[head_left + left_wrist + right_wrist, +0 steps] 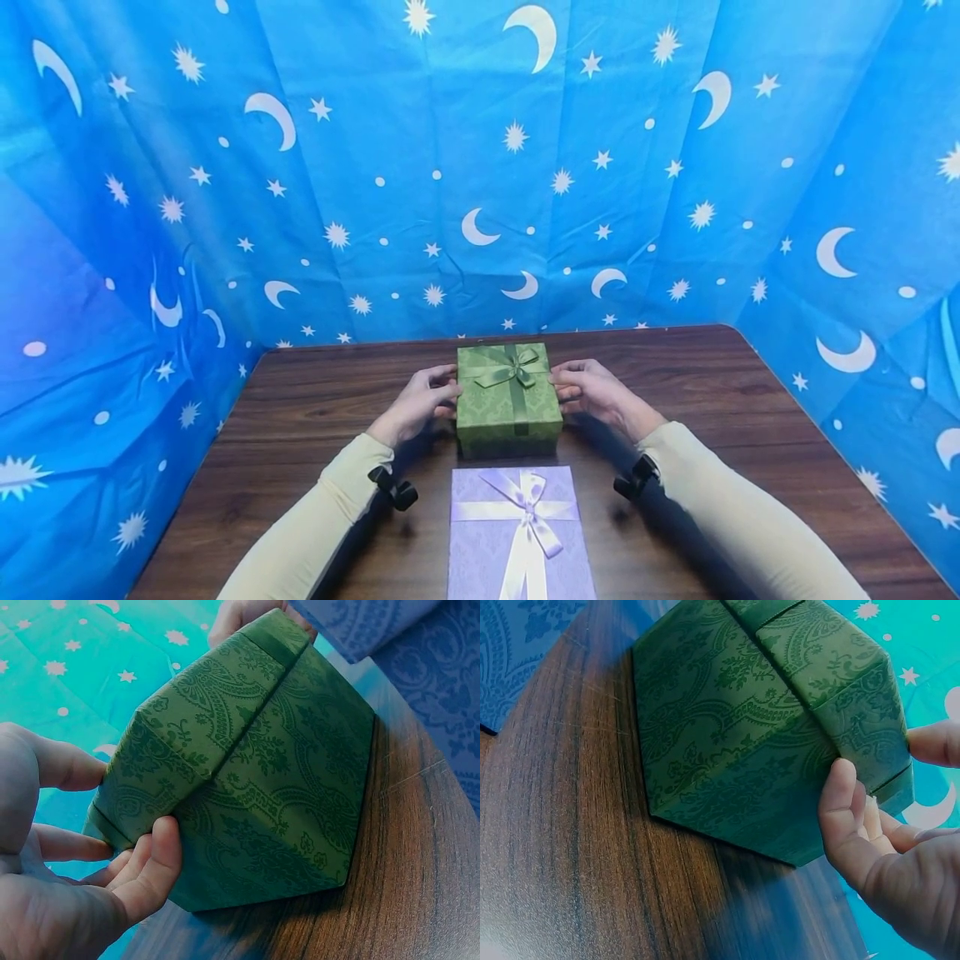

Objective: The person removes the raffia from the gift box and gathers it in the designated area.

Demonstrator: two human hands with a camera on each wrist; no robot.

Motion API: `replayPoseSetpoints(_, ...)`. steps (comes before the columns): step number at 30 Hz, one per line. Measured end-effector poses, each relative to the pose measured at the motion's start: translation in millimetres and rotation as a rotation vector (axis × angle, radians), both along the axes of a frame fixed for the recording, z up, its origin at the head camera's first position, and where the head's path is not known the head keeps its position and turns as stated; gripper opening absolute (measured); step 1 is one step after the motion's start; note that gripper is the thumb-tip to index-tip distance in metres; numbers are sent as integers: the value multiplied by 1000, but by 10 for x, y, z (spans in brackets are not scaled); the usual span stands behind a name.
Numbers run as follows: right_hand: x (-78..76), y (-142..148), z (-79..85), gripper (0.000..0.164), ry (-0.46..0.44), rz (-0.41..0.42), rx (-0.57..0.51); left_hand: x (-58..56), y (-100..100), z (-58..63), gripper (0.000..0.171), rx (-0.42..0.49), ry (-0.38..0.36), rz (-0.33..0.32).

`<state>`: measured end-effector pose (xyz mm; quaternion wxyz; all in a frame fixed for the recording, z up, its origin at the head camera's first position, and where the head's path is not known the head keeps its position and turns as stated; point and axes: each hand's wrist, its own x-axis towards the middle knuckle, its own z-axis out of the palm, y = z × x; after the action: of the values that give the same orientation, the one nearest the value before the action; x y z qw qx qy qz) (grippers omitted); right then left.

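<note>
A green patterned gift box stands on the table, its lid tied with a green ribbon and bow. At its left side my left hand grips the lid; the left wrist view shows thumb and fingers against the edge of the lid. From the opposite side my right hand holds the lid, with fingertips at its lower rim in the right wrist view. The lid sits over the box body. Nearer to me lies a purple gift box with a pale ribbon and bow.
The dark wood table has its far edge just behind the green box. A blue cloth with white moons and stars hangs around the back and sides. A black strap device sits on each wrist.
</note>
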<state>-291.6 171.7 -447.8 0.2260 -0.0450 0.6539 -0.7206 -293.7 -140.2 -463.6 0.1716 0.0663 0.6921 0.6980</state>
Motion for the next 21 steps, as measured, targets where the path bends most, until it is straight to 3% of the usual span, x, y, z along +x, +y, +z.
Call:
replayPoseSetpoints(11, 8, 4, 2, 32, -20, -11, -41, 33, 9, 48, 58, 4, 9, 2)
replayPoseSetpoints(21, 5, 7, 40, 31, -19, -16, -52, 30, 8, 87, 58, 2, 19, -8)
